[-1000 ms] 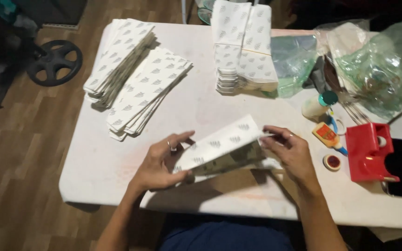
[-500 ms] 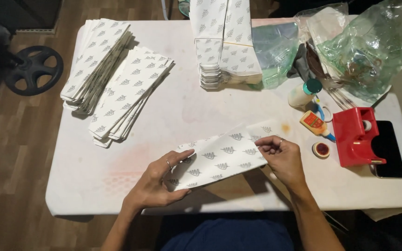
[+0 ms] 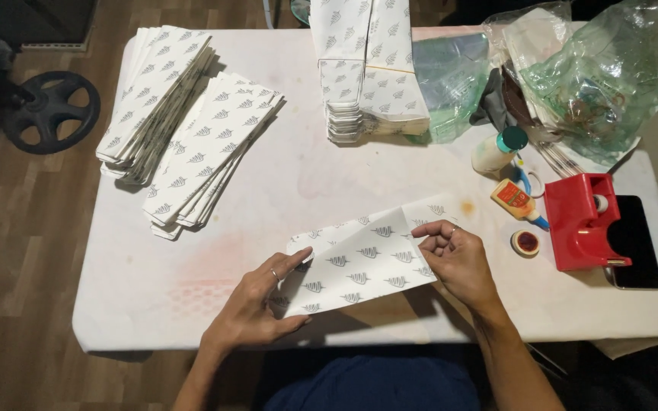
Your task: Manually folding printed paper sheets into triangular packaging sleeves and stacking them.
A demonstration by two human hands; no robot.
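A white paper sheet with a small grey leaf pattern (image 3: 363, 262) lies folded near the table's front edge. My left hand (image 3: 257, 304) pinches its left end between thumb and fingers. My right hand (image 3: 458, 259) grips its right end, fingers curled over the upper flap. The sheet is lifted slightly off the white table (image 3: 192, 304), throwing a shadow beneath it.
Two fanned stacks of the same patterned sheets (image 3: 184, 129) lie at the back left, another pile (image 3: 363, 68) at the back middle. Plastic bags (image 3: 595, 68), a glue bottle (image 3: 515, 202), a red tape dispenser (image 3: 584, 221) and a dark phone (image 3: 637, 243) crowd the right. A weight plate (image 3: 51, 110) lies on the floor.
The sheet has been lowered from a raised, tilted hold toward the tabletop and flattened. Both hands came down with it and kept their grip.
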